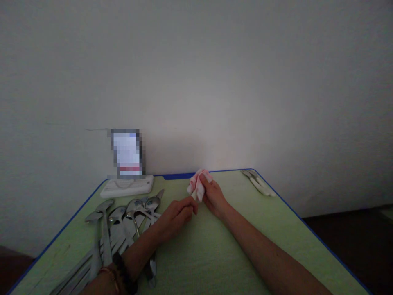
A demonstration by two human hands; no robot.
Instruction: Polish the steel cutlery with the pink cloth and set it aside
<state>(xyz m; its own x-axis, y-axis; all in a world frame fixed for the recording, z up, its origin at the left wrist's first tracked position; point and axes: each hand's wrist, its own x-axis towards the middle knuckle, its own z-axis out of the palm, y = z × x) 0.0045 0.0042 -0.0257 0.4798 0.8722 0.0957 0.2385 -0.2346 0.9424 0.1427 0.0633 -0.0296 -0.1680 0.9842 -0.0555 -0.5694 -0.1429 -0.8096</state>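
Left hand (177, 216) and right hand (215, 197) curl closed, fingertips meeting.

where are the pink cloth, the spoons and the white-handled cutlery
pink cloth (196, 182): head view, middle of the bunched fabric
spoons (117, 215): head view, one bowl in the pile
white-handled cutlery (260, 187): head view, a handle

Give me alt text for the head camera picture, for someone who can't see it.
A person's right hand grips a crumpled pink and white cloth over a pale green table with a blue edge, and the left hand touches the cloth's lower end. A heap of shiny metal spoons lies at the left, and white-handled utensils lie at the far right corner.
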